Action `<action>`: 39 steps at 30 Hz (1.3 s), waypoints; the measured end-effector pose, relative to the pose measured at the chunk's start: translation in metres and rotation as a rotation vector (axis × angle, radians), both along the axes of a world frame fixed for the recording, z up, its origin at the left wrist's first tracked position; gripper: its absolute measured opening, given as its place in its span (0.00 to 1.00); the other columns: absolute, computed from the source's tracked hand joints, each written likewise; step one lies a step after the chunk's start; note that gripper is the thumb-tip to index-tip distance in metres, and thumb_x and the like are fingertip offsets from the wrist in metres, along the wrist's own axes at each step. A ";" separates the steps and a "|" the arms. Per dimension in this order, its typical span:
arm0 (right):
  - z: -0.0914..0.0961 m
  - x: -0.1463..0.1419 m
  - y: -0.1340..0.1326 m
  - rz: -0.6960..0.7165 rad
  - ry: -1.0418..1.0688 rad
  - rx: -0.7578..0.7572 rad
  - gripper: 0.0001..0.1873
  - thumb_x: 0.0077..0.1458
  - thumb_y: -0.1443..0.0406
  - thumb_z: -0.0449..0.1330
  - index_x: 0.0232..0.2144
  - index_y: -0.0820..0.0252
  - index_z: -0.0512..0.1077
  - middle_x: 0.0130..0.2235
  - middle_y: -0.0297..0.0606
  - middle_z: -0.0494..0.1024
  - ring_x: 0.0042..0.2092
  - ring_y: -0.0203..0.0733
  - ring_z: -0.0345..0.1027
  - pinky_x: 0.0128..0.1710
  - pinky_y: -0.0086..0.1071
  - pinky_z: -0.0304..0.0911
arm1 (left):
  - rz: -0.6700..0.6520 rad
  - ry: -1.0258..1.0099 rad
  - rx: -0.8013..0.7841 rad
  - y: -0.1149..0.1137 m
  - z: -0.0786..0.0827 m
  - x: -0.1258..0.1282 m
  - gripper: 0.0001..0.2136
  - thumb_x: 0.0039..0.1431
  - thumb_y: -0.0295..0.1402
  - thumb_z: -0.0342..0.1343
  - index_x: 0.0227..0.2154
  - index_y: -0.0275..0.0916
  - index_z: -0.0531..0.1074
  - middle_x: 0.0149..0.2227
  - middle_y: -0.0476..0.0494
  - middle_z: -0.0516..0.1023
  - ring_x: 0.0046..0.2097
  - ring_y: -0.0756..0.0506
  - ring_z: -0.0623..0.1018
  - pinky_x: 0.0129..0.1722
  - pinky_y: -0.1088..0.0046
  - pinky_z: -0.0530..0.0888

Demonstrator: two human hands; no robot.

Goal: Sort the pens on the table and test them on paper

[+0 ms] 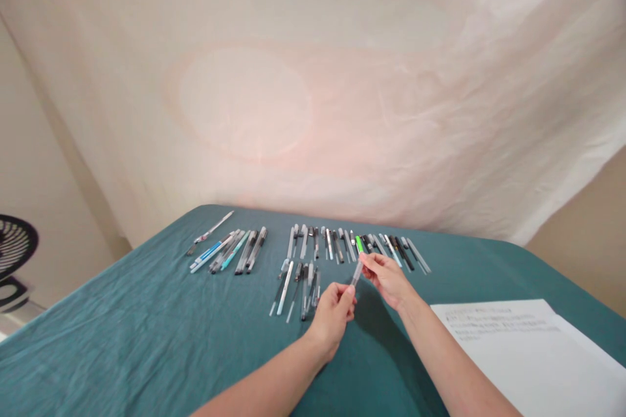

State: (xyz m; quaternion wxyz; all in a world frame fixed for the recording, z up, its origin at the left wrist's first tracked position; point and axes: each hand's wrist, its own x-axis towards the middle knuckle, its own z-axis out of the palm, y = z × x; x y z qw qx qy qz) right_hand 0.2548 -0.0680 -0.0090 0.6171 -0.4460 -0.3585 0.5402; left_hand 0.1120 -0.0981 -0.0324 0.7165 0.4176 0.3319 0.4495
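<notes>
A clear-barrelled pen (358, 272) is held slanting above the table between my two hands. My left hand (333, 313) is closed on its lower end, fingers wrapped round. At the upper end, the thumb and fingers of my right hand (386, 279) pinch the pen, hiding its tip. Just behind my right fingers shows a bright green pen or cap (359, 244), its lower part covered. Close to the left of my left hand lies a small group of pens and thin refills, among them a white pen (285, 288) and a dark clear pen (304, 292).
A long row of pens, including a black pen (404, 254), lies behind my hands. Further left are a teal pen (235, 250), a blue-and-white pen (212, 251) and several others on the green cloth (195, 345). Written-on paper (518, 358) lies at right; a fan (17, 244) stands at left.
</notes>
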 end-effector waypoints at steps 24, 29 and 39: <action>0.012 -0.003 -0.004 0.017 -0.063 -0.012 0.13 0.37 0.57 0.66 0.20 0.62 0.71 0.21 0.31 0.71 0.24 0.31 0.62 0.28 0.27 0.60 | -0.081 -0.247 -0.247 -0.005 0.013 -0.003 0.10 0.47 0.36 0.60 0.25 0.34 0.67 0.23 0.51 0.65 0.22 0.58 0.63 0.23 0.83 0.63; 0.016 0.003 -0.006 0.127 -0.055 0.024 0.13 0.40 0.59 0.65 0.27 0.63 0.74 0.30 0.36 0.75 0.30 0.33 0.66 0.33 0.28 0.62 | -0.102 -0.255 -0.252 -0.006 0.014 -0.004 0.10 0.50 0.36 0.58 0.27 0.33 0.68 0.24 0.50 0.66 0.22 0.58 0.64 0.23 0.83 0.64; 0.016 -0.004 -0.007 0.058 -0.091 -0.057 0.13 0.39 0.57 0.65 0.23 0.62 0.72 0.24 0.33 0.73 0.27 0.33 0.65 0.28 0.26 0.62 | -0.104 -0.241 -0.254 -0.004 0.012 -0.003 0.10 0.51 0.37 0.57 0.27 0.33 0.69 0.24 0.49 0.67 0.24 0.57 0.66 0.25 0.83 0.66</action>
